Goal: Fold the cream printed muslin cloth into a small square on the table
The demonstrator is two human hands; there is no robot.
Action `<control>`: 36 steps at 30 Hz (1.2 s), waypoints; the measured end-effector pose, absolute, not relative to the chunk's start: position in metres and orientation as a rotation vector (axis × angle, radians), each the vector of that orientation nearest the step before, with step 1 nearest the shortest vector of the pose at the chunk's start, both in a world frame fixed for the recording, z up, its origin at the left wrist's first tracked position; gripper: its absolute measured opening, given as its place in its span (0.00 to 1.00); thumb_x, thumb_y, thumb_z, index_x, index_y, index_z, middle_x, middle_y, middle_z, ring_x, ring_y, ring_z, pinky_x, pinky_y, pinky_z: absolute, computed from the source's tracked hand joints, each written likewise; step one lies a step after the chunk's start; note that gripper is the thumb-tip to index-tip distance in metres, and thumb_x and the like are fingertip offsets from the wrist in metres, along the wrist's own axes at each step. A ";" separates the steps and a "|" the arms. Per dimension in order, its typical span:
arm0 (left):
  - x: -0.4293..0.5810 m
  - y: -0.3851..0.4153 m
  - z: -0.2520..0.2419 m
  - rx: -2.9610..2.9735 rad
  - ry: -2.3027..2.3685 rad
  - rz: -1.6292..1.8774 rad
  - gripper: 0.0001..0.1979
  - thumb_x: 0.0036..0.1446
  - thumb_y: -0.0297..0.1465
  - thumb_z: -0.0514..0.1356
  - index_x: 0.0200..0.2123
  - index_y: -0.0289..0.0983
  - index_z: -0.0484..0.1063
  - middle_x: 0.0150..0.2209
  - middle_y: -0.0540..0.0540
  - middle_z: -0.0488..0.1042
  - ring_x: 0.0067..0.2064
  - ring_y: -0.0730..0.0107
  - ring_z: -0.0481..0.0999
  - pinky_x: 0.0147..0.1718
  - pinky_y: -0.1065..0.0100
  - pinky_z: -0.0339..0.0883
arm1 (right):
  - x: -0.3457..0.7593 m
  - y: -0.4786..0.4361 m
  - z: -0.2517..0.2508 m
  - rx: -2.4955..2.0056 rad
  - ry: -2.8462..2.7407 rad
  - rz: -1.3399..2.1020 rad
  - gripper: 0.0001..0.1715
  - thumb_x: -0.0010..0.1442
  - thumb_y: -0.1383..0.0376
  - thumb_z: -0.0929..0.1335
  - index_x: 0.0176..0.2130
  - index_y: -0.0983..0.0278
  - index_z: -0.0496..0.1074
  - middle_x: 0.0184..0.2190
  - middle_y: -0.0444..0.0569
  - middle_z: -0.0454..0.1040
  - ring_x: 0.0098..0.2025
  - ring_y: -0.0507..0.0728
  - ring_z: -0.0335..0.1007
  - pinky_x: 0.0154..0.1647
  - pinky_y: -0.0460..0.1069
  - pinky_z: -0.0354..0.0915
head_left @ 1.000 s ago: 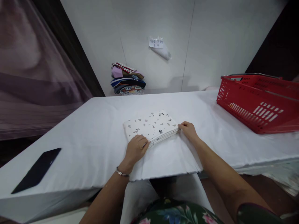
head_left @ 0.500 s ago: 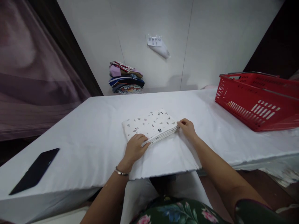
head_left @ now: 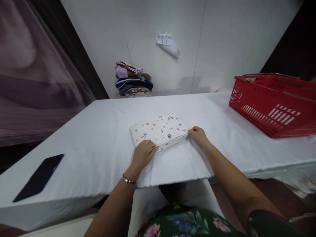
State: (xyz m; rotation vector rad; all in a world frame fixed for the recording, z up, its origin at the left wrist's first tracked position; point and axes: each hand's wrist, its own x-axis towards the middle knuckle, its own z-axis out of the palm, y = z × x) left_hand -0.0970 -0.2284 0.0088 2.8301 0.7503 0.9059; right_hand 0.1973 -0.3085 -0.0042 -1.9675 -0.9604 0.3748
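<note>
A white cloth [head_left: 160,129] with small grey and black prints lies folded in several layers on the white-covered table. At its near left corner, my left hand [head_left: 145,153] is closed, thumb and fingers pinching the layered edge. My right hand [head_left: 198,135] is closed on the near right corner, pinching the layers between thumb and fingertips. The near folded edge runs slantwise between both hands. Part of each corner is hidden under my fingers.
A red plastic basket [head_left: 274,108] with metal handles stands on the table at the right. Stacked folded fabrics [head_left: 134,80] sit by the wall at the back. A flat dark object [head_left: 39,177] lies at the front left. The table's front edge [head_left: 172,182] is close to my body.
Both hands keep their pinch on the folded cloth, and the cloth has barely moved. The whole view has shifted slightly.
</note>
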 end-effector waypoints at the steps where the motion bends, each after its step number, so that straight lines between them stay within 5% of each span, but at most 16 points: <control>1: -0.097 -0.228 0.009 2.835 0.744 0.908 0.09 0.61 0.33 0.53 0.30 0.38 0.69 0.30 0.48 0.71 0.35 0.68 0.67 0.34 0.65 0.64 | 0.197 -0.309 -0.004 -1.984 -0.983 0.365 0.12 0.47 0.57 0.64 0.24 0.63 0.69 0.22 0.44 0.70 0.27 0.54 0.63 0.27 0.47 0.56; 29: -0.096 -0.231 0.007 2.886 0.705 0.772 0.08 0.59 0.31 0.52 0.29 0.38 0.67 0.30 0.47 0.69 0.35 0.67 0.67 0.35 0.64 0.63 | 0.198 -0.309 -0.009 -2.115 -1.096 0.255 0.13 0.51 0.57 0.62 0.26 0.62 0.71 0.23 0.46 0.72 0.29 0.55 0.66 0.30 0.48 0.58; 32: -0.097 -0.233 0.008 2.876 0.687 0.786 0.08 0.60 0.32 0.52 0.30 0.38 0.67 0.33 0.46 0.70 0.37 0.66 0.68 0.37 0.62 0.63 | 0.197 -0.310 -0.010 -2.156 -1.145 0.130 0.17 0.53 0.57 0.62 0.37 0.63 0.73 0.33 0.50 0.74 0.34 0.58 0.68 0.34 0.51 0.61; 36: -0.097 -0.235 0.009 2.862 0.660 0.780 0.04 0.58 0.32 0.55 0.33 0.39 0.68 0.40 0.45 0.71 0.44 0.63 0.68 0.42 0.59 0.62 | 0.191 -0.311 -0.009 -1.923 -1.425 -0.227 0.25 0.58 0.60 0.60 0.53 0.64 0.66 0.53 0.56 0.67 0.54 0.63 0.61 0.52 0.57 0.59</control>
